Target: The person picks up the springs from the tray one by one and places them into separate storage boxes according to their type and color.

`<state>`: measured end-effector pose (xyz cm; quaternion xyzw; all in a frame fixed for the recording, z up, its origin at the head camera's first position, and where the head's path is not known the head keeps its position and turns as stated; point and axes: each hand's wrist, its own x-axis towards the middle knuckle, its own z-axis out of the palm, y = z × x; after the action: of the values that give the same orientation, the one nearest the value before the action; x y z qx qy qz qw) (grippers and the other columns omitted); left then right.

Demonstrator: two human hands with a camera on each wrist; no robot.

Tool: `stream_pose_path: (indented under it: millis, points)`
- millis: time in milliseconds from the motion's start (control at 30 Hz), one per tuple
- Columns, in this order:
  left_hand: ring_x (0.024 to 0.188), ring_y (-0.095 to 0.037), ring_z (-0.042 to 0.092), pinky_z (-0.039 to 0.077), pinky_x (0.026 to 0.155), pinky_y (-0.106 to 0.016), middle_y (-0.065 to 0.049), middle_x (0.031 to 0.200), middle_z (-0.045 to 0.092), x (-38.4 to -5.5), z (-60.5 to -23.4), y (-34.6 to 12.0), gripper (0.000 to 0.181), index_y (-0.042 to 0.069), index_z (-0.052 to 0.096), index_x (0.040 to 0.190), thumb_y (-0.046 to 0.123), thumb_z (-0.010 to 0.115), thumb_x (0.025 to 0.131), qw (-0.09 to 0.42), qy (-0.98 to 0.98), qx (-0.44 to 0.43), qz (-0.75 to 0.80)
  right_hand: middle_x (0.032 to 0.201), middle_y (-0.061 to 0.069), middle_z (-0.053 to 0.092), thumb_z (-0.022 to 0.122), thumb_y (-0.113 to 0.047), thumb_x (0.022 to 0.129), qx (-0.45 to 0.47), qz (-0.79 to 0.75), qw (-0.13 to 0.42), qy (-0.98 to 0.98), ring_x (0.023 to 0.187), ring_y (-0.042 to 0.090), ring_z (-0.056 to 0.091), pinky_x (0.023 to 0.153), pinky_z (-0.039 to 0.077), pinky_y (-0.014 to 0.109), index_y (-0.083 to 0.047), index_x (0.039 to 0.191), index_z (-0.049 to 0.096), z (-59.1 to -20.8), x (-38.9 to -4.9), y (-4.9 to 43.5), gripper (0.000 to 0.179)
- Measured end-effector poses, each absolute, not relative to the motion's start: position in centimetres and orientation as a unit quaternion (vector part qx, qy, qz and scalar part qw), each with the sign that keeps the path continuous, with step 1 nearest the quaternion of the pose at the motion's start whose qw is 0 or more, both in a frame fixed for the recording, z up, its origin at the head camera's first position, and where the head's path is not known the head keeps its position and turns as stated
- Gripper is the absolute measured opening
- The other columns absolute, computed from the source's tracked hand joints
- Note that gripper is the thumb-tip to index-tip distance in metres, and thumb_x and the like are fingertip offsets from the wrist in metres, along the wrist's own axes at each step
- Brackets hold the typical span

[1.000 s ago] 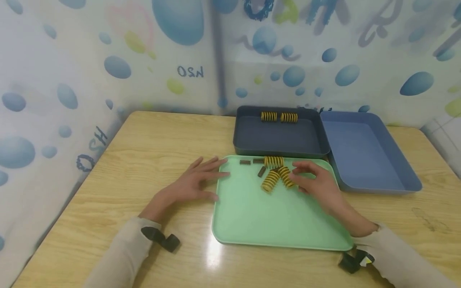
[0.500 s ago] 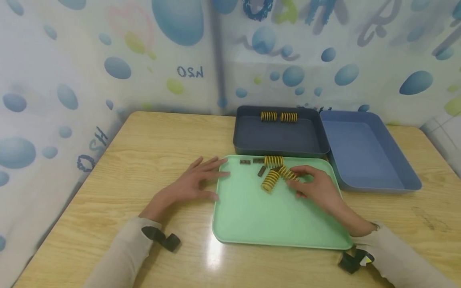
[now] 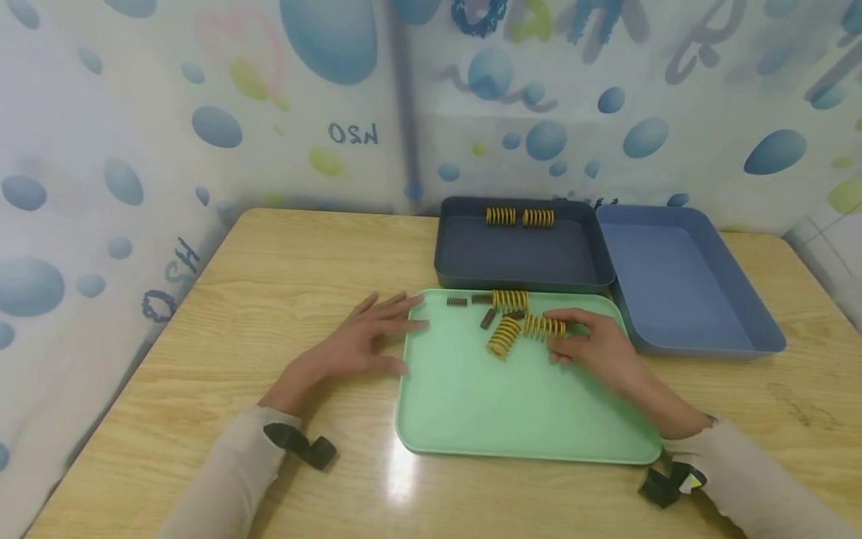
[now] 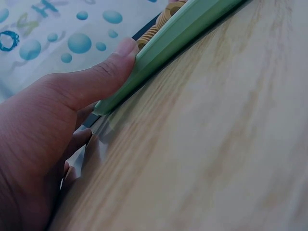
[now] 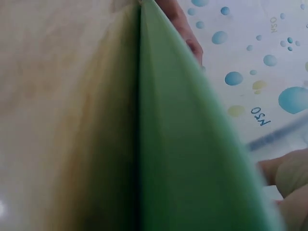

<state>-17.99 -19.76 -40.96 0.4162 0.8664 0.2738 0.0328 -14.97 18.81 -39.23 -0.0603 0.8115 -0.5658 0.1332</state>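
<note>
Between thumb and fingers, my right hand (image 3: 595,346) pinches the right end of a yellow coil spring (image 3: 539,327) at the green tray (image 3: 525,419). That spring lies nearly level, pointing left. Beside it are a tilted yellow spring (image 3: 503,337) and another yellow spring (image 3: 509,301) along the tray's far rim. Several small dark springs, such as one (image 3: 456,302) at the far left, lie around them. My left hand (image 3: 357,340) rests at the tray's left edge with its fingers spread; its thumb (image 4: 108,74) touches the rim in the left wrist view.
Behind the tray stands a dark blue-grey bin (image 3: 525,254) holding two yellow springs (image 3: 520,217) against its far wall. To its right is a lighter blue bin (image 3: 687,288). A patterned wall covering (image 3: 303,172) rises behind the wooden table (image 3: 316,262).
My right hand takes hold of the yellow spring and turns it from a slant to nearly level, shifting it slightly right. The left hand stays in place.
</note>
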Motion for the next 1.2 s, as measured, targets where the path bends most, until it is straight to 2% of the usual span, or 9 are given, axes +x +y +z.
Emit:
stream_pose_path:
  millis: [133, 433, 667, 767, 867, 1100, 1200]
  points:
    - [0.143, -0.032, 0.017, 0.001, 0.111, -0.057, -0.003, 0.156, 0.027, -18.0, -41.0, -19.7, 0.068, 0.021, 0.052, 0.140, 0.051, 0.070, 0.081, 0.028, 0.866, 0.419, 0.272, 0.096, 0.018, 0.068, 0.070, -0.015, 0.088, -0.067, -0.565, 0.157, 0.807, 0.077, 0.023, 0.070, 0.071, 0.055, 0.030, 0.001, 0.134, 0.051, -38.9, -15.3, 19.2, 0.052]
    - [0.143, -0.032, 0.016, 0.001, 0.111, -0.057, -0.003, 0.155, 0.028, -18.0, -41.0, -19.8, 0.068, 0.020, 0.052, 0.139, 0.052, 0.069, 0.081, 0.029, 0.865, 0.417, 0.278, 0.095, 0.018, 0.070, 0.071, -0.016, 0.088, -0.079, -0.574, 0.184, 0.794, 0.082, 0.024, 0.070, 0.073, 0.056, 0.032, 0.000, 0.134, 0.053, -39.2, -15.7, 19.7, 0.052]
    - [0.143, -0.031, 0.016, 0.000, 0.112, -0.056, -0.003, 0.155, 0.027, -18.0, -41.1, -19.8, 0.069, 0.021, 0.052, 0.140, 0.051, 0.071, 0.080, 0.027, 0.864, 0.418, 0.277, 0.116, 0.019, 0.062, 0.073, -0.016, 0.085, -0.072, -0.600, 0.211, 0.769, 0.090, 0.028, 0.069, 0.076, 0.056, 0.035, -0.002, 0.136, 0.050, -39.7, -15.9, 20.2, 0.058]
    - [0.143, -0.031, 0.016, 0.000, 0.112, -0.056, -0.002, 0.155, 0.027, -18.1, -41.1, -19.8, 0.070, 0.022, 0.052, 0.140, 0.052, 0.070, 0.080, 0.026, 0.865, 0.419, 0.275, 0.119, 0.020, 0.061, 0.073, -0.016, 0.085, -0.072, -0.604, 0.211, 0.766, 0.090, 0.029, 0.069, 0.076, 0.056, 0.036, -0.001, 0.136, 0.050, -39.7, -15.9, 20.2, 0.058]
    - [0.143, -0.031, 0.016, 0.000, 0.112, -0.056, -0.002, 0.156, 0.027, -18.2, -41.1, -19.8, 0.070, 0.022, 0.052, 0.140, 0.053, 0.070, 0.080, 0.026, 0.866, 0.418, 0.275, 0.116, 0.021, 0.062, 0.073, -0.014, 0.086, -0.071, -0.604, 0.205, 0.767, 0.088, 0.028, 0.069, 0.075, 0.056, 0.035, 0.000, 0.135, 0.051, -39.4, -15.8, 20.1, 0.056]
    - [0.143, -0.032, 0.017, 0.001, 0.112, -0.057, -0.003, 0.155, 0.028, -18.1, -41.1, -19.9, 0.069, 0.021, 0.053, 0.139, 0.053, 0.069, 0.081, 0.025, 0.866, 0.418, 0.273, 0.095, 0.019, 0.070, 0.070, -0.014, 0.088, -0.067, -0.582, 0.199, 0.786, 0.085, 0.026, 0.069, 0.074, 0.055, 0.033, -0.001, 0.135, 0.052, -39.1, -15.6, 19.9, 0.052]
    - [0.143, -0.033, 0.018, 0.002, 0.111, -0.058, -0.004, 0.155, 0.029, -18.0, -41.1, -19.8, 0.068, 0.021, 0.053, 0.139, 0.052, 0.069, 0.081, 0.025, 0.865, 0.419, 0.276, 0.097, 0.019, 0.069, 0.071, -0.016, 0.087, -0.063, -0.575, 0.199, 0.791, 0.086, 0.027, 0.069, 0.075, 0.055, 0.034, -0.003, 0.134, 0.053, -38.8, -15.4, 19.9, 0.052]
